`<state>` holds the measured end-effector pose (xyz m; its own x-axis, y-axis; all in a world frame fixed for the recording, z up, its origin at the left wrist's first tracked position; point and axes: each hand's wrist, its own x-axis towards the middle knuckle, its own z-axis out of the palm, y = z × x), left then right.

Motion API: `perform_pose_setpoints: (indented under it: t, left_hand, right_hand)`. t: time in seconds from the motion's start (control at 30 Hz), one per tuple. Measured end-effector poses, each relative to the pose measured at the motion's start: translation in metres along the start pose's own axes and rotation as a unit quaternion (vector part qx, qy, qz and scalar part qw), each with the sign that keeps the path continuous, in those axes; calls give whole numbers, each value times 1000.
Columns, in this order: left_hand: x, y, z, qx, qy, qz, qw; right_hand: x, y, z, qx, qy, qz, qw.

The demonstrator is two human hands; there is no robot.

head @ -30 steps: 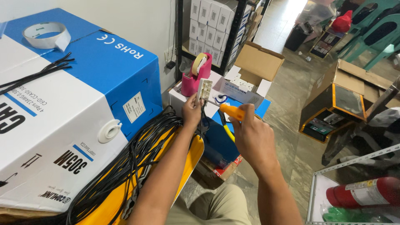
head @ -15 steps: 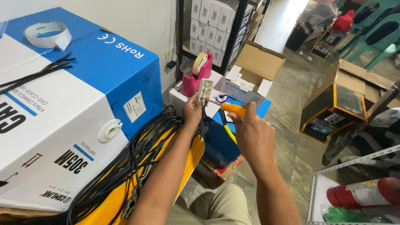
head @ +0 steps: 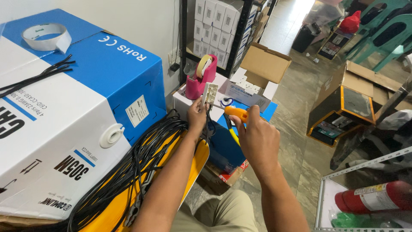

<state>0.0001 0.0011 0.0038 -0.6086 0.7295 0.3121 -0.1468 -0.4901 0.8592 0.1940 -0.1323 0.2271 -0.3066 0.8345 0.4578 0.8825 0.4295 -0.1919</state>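
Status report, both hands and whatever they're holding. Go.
Left hand gripping small white wall-socket part, held upright. Right hand closed on orange-handled tool. Black cable bundle lies beside left forearm. Nothing between the hands.

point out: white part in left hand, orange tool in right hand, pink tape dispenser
white part (head: pixel 210 93), head view, on its ribbed face above the fingers
orange tool (head: pixel 235 112), head view, on the orange handle left of the thumb
pink tape dispenser (head: pixel 198 82), head view, on its pink side wall

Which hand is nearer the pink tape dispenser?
Left. The left hand, holding a small white connector block, sits just below the pink tape dispenser. The right hand, gripping an orange-handled tool, is farther right and lower.
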Motion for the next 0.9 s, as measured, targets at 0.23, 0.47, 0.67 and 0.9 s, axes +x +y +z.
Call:
perform_pose_setpoints:
  t: [0.23, 0.47, 0.67, 0.9]
  left_hand:
    - [3, 2, -1, 44, 31, -52, 997]
    - [-4, 6, 0, 26, 13, -61, 998]
    - [-4, 9, -1, 29, 24, -64, 997]
    - [-1, 1, -2, 32, 12, -25, 999]
  right_hand:
    - [-7, 2, -2, 139, 56, -124, 981]
    - [2, 3, -2, 41, -3, -4, 999]
    - [-2, 0, -1, 120, 113, -104, 981]
    - [-1, 3, 7, 127, 91, -56, 986]
